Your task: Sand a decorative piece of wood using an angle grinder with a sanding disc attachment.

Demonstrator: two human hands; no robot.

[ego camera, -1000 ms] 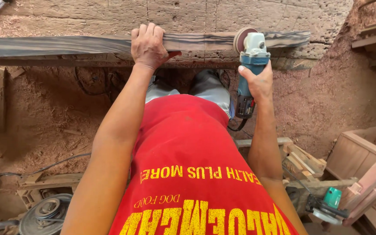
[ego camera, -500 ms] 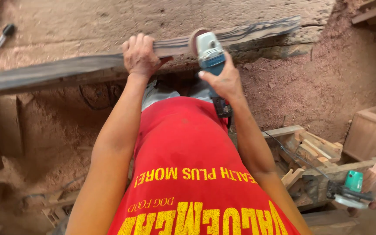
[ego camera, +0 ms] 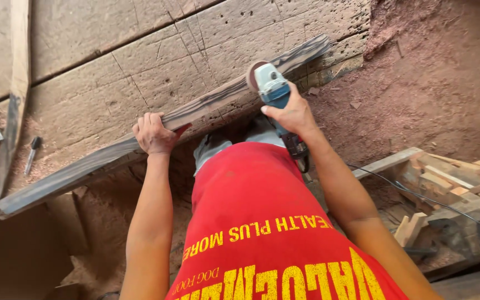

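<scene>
A long dark striped wooden strip (ego camera: 218,100) lies along the edge of a rough plank workbench (ego camera: 112,66). My left hand (ego camera: 154,133) grips the strip from above, fingers curled over its top. My right hand (ego camera: 291,114) holds a blue and white angle grinder (ego camera: 273,89) by its body. The grinder's sanding disc (ego camera: 254,75) presses against the strip to the right of my left hand. I wear a red shirt with yellow print.
Sawdust covers the ground at right (ego camera: 434,89). A pile of wood offcuts (ego camera: 445,178) and a black power cord (ego camera: 395,183) lie at the lower right. A small dark-tipped tool (ego camera: 31,153) and a thin wooden batten (ego camera: 12,105) rest on the bench at left.
My view has swung, so the strip now slants up to the right. My left hand stays clamped on the strip; the grinder stays on its edge, to the right of that hand.
</scene>
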